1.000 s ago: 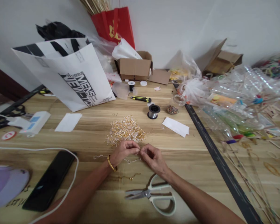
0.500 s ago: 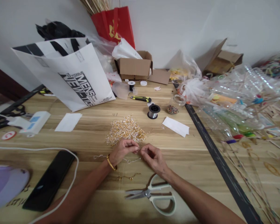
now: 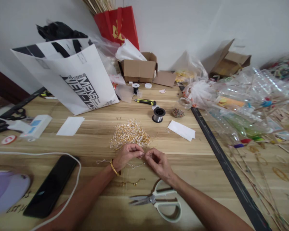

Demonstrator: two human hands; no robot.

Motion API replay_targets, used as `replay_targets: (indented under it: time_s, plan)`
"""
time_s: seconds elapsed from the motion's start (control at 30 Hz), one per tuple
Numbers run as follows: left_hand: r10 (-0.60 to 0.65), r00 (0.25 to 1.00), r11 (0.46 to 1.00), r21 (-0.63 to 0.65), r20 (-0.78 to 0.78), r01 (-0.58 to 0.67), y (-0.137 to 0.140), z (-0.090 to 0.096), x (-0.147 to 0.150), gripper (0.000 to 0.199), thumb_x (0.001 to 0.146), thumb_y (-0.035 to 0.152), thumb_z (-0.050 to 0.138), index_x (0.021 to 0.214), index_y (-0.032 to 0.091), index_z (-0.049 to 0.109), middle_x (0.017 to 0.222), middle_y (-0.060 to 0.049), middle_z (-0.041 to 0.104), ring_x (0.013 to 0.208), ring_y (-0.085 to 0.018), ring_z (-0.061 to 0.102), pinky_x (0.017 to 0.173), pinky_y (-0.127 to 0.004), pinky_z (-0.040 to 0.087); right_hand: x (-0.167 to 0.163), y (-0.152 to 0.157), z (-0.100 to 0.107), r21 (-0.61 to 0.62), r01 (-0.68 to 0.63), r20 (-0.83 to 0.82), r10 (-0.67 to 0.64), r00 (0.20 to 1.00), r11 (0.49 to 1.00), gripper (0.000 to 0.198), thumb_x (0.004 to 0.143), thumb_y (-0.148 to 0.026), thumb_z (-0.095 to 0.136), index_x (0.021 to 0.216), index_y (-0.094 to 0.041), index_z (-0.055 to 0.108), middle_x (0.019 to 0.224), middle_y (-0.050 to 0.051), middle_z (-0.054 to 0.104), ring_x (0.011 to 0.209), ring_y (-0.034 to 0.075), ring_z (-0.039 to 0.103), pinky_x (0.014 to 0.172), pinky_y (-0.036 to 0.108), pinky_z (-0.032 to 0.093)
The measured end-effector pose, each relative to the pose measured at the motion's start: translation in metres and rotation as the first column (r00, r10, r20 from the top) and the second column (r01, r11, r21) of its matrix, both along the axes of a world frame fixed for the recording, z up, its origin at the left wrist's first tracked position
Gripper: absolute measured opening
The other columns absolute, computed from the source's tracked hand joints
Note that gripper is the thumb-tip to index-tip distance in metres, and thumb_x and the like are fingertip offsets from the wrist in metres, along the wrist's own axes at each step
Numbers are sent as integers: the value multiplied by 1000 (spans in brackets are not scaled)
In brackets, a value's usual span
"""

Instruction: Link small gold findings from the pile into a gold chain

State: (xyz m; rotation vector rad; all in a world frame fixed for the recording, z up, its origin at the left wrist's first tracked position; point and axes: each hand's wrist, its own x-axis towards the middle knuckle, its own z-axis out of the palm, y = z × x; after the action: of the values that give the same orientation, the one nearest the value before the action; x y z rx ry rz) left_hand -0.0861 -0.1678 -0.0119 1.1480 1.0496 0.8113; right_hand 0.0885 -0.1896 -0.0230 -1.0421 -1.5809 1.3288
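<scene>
My left hand (image 3: 130,155), with a gold bracelet (image 3: 115,167) at its wrist, pinches thumb and fingers together. Facing it, my right hand (image 3: 159,162) is pinched too, the fingertips of both almost meeting. What they hold is too small to make out. Just beyond them lies a pile of gold and clear beads (image 3: 130,134). A silver chain (image 3: 133,166) runs under the hands, and a gold chain (image 3: 132,183) lies nearer to me. White-handled scissors (image 3: 159,200) rest slightly open below my right hand.
A wire spool (image 3: 158,115), a glass jar of beads (image 3: 180,108) and a yellow-black cutter (image 3: 145,102) stand or lie farther back. At left are a black phone (image 3: 51,186), a white cable (image 3: 78,179) and a paper bag (image 3: 69,77). Plastic bottles (image 3: 240,118) crowd the right.
</scene>
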Motion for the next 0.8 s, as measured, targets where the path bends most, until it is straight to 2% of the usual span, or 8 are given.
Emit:
replay_targets:
  time_s: [0.8]
  plan:
    - [-4, 1000, 1000, 16, 4, 4, 0, -2, -1, 14, 67, 23, 69, 73, 10, 66, 64, -2, 65, 61, -11, 57, 62, -22, 46, 0, 0, -1, 5, -11, 20, 11, 1000, 1000, 20, 82, -34, 54, 74, -15, 55, 59, -2, 47, 52, 9, 39, 48, 21, 30]
